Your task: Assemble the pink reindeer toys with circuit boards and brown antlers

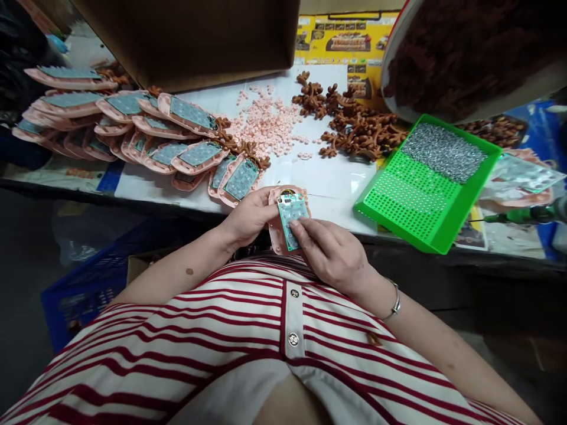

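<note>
A pink plastic shell (275, 236) is held close to my body at the table's front edge. My left hand (251, 217) grips its left side, thumb over the rim. Inside the shell lies a green circuit board (287, 206) with a greyish keypad sheet and some wires at its top. My right hand (332, 251) has its fingers drawn together on the lower right of the board; whether it pinches or only presses it, I cannot tell. Several similar pink shells with boards (201, 154) are stacked at the left, some with brown antler-like pieces attached.
Small pink parts (270, 121) and brown antler-like pieces (354, 127) lie in heaps. A green basket (376, 218) holds silvery screws (443, 152). A green power screwdriver (527, 213) lies at the right. A cardboard box (199, 41) and a white tub (398, 103) stand behind.
</note>
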Tool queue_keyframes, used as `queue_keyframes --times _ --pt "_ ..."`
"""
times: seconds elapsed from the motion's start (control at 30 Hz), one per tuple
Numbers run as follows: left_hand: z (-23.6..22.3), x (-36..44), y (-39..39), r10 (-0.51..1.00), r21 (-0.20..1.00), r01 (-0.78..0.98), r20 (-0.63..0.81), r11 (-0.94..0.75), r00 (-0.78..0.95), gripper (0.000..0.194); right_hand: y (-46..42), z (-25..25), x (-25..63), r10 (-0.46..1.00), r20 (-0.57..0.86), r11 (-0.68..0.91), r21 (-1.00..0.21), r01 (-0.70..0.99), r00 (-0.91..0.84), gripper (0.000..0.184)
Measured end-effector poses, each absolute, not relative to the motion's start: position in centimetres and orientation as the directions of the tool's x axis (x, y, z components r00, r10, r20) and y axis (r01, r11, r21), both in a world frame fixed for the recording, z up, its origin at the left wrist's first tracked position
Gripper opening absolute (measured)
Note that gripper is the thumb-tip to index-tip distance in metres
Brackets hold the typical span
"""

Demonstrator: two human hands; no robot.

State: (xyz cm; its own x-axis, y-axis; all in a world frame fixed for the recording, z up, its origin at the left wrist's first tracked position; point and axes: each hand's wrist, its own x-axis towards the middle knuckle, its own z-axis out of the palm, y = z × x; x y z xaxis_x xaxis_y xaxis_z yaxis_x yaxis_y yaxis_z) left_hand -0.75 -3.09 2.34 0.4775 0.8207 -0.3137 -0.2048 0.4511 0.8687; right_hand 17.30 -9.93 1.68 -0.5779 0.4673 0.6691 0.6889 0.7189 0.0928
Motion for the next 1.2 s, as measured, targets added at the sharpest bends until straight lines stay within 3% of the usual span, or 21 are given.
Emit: queue_keyframes --times 0.33,0.47,0.67,0.87,1.2 --pt "1.6 -1.0 -2.9 0.861 0.944 -0.133 -0.212 0.303 0.462 0.036 -10.1 0.6 17.2 0.518 0.668 0.705 0.019 0.709 -0.533 0.032" --pt "1.2 -1.8 -2.5 0.82 0.934 -0.086 -0.258 0.348 0.51 0.046 -10.1 0.8 17.1 0.512 0.665 0.72 0.015 0.694 -0.545 0.029" --pt "1.0 -2.8 -2.0 0.731 0.86 -0.19 -0.264 0.474 0.63 0.04 -10.0 1.3 17.0 0.492 0.662 0.75 0.008 0.662 -0.566 0.024" --pt "0.8 -3.3 -1.8 0.67 0.763 -0.218 -0.347 0.608 0.656 0.053 -9.9 0.6 16.7 0.492 0.675 0.74 0.007 0.672 -0.549 0.03" --pt "1.2 -1.6 -2.7 0.735 0.839 -0.182 -0.32 0.513 0.598 0.034 -9.9 0.7 16.7 0.542 0.637 0.705 0.011 0.71 -0.548 0.047"
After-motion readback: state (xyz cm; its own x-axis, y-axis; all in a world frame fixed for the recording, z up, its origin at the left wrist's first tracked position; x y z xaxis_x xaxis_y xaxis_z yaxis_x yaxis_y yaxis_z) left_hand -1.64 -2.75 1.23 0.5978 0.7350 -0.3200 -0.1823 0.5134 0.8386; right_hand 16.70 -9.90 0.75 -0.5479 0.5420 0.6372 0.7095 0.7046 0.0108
